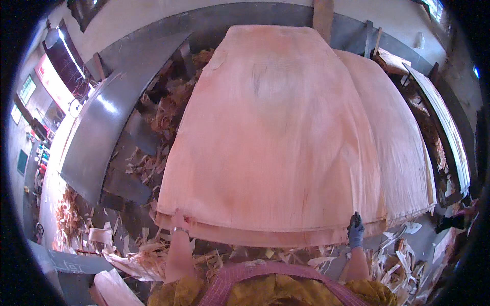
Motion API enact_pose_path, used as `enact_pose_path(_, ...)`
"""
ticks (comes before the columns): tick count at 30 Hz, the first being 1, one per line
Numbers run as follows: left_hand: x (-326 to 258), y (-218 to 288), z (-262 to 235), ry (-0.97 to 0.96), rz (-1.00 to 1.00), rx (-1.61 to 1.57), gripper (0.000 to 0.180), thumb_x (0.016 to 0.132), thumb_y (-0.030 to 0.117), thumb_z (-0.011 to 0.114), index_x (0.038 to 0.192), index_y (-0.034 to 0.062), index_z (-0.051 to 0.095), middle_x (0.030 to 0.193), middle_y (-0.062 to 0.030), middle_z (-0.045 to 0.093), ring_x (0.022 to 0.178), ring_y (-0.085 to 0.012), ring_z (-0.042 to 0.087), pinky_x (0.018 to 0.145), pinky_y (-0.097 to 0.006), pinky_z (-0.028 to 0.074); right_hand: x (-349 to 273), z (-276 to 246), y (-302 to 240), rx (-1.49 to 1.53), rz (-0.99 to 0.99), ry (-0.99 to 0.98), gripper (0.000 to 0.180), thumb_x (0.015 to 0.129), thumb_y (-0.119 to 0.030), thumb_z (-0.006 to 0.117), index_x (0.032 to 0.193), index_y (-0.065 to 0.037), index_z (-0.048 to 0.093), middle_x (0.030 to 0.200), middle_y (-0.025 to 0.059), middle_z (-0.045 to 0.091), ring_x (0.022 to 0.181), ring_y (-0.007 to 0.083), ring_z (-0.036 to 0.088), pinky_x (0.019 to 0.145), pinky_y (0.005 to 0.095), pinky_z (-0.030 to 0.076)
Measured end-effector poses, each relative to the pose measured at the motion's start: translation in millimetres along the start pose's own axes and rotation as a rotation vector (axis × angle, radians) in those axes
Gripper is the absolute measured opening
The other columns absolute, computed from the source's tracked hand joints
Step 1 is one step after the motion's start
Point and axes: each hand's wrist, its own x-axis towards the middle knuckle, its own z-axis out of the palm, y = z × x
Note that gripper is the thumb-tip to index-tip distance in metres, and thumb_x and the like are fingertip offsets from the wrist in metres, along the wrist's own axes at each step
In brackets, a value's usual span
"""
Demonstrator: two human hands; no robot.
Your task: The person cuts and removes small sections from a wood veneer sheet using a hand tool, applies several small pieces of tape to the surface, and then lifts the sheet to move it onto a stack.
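A wide, thin pinkish wood veneer sheet [265, 153] lies in front of me on top of a stack of like sheets, its surface slightly wavy. My left hand [179, 221], bare with a band at the wrist, grips the near edge of the veneer close to its left corner; its fingers blend with the wood. Toward the right of the same edge, my right hand [356, 232] wears a grey glove, fingers closed on the veneer. Layered edges of the lower sheets [255, 237] show just below the top one.
A second veneer stack [393, 132] sits partly under the first at the right. On the left slopes a dark metal panel [109, 112]. Torn veneer scraps [400, 262] litter the floor around the stack. A long pale board [444, 122] stands at the far right, and a wooden post [322, 20] behind.
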Motion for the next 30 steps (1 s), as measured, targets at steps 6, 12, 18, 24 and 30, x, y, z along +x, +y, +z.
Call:
enact_pose_path(6, 17, -16, -35, -0.321, 0.113, -0.185, 0.028, 0.093, 0.033, 0.059, 0.099, 0.0056, 0.061, 0.085, -0.0107, 0.065, 0.055, -0.0173, 0.053, 0.049, -0.033, 0.048, 9, 13, 39, -0.343, 0.016, -0.094, 0.045, 0.1, -0.022, 0.051, 0.14, -0.004, 0.046, 0.136, 0.0098, 0.056, 0.111, 0.0196, 0.058, 0.095, 0.0313, 0.045)
enact_pose_path(12, 41, 5, -34, 0.266, 0.4, -0.008, 0.031, 0.088, 0.03, 0.068, 0.106, 0.005, 0.061, 0.082, -0.0031, 0.061, 0.059, -0.0122, 0.05, 0.052, -0.028, 0.042, -12, 31, 60, -0.162, -0.026, -0.13, 0.045, 0.101, -0.019, 0.048, 0.145, -0.012, 0.043, 0.128, 0.0085, 0.059, 0.098, 0.0151, 0.056, 0.078, 0.0301, 0.049)
enact_pose_path(18, 51, 38, -40, 0.175, 0.778, -0.076, 0.029, 0.085, 0.019, 0.073, 0.102, -0.0012, 0.064, 0.095, -0.0019, 0.066, 0.081, -0.0106, 0.057, 0.074, -0.027, 0.046, -14, 32, 52, -0.114, 0.174, -0.247, 0.055, 0.099, -0.008, 0.046, 0.151, -0.006, 0.027, 0.145, 0.0121, 0.043, 0.125, 0.0245, 0.05, 0.103, 0.0308, 0.039)
enact_pose_path(24, 69, 55, -51, 0.506, 0.52, 0.07, 0.03, 0.08, 0.02, 0.078, 0.095, -0.0005, 0.063, 0.087, -0.0023, 0.063, 0.08, -0.0127, 0.057, 0.075, -0.029, 0.048, -34, 60, -2, -0.08, 0.28, -0.246, 0.066, 0.09, 0.008, 0.036, 0.152, -0.009, 0.024, 0.15, 0.0097, 0.035, 0.123, 0.0236, 0.048, 0.096, 0.0303, 0.043)
enact_pose_path(30, 81, 79, -67, 0.626, 0.38, 0.33, 0.032, 0.075, 0.024, 0.079, 0.093, 0.0007, 0.065, 0.091, -0.0066, 0.067, 0.08, -0.0155, 0.059, 0.071, -0.032, 0.05, -22, 63, 57, -0.136, -0.054, -0.259, 0.054, 0.098, -0.008, 0.046, 0.15, -0.013, 0.033, 0.132, 0.0136, 0.053, 0.093, 0.0186, 0.057, 0.079, 0.031, 0.048)
